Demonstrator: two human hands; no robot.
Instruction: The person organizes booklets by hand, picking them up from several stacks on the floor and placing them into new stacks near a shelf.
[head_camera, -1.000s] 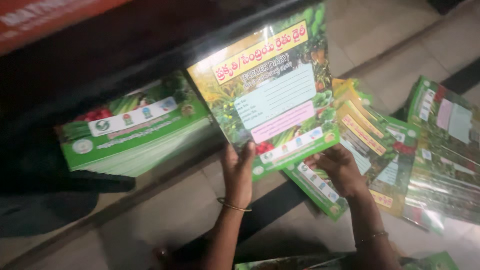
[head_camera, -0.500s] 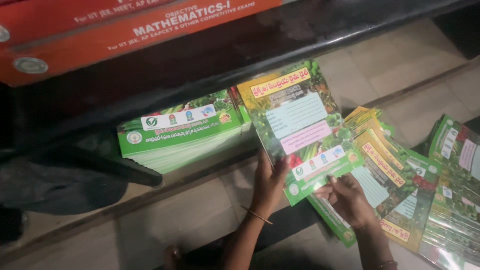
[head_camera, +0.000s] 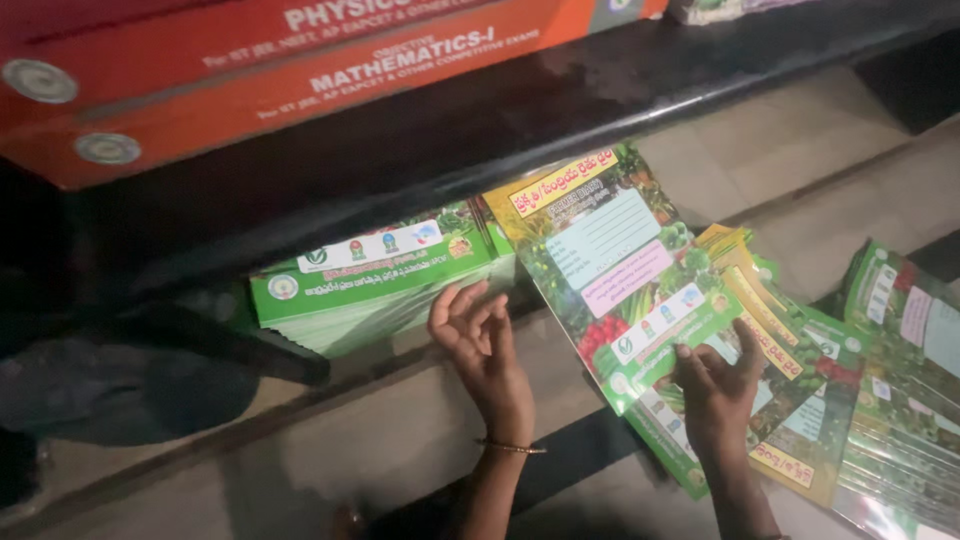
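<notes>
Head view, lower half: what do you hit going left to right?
Dark bundle → stack of green booklets → left hand → booklet with the yellow title band → right hand → glossy booklets at the right edge.

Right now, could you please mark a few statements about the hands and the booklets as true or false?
1. The right hand rests on the lower edge of a green and yellow booklet. True.
2. The left hand has a firm grip on that booklet. False: it is open, palm up, beside the booklet and next to the stack of green booklets.
3. The stack of green booklets sits under a dark shelf. True.
4. The loose booklets fanned out on the floor lie to the person's left. False: they lie to the right.
5. Red books lie on top of the shelf. True.
</notes>
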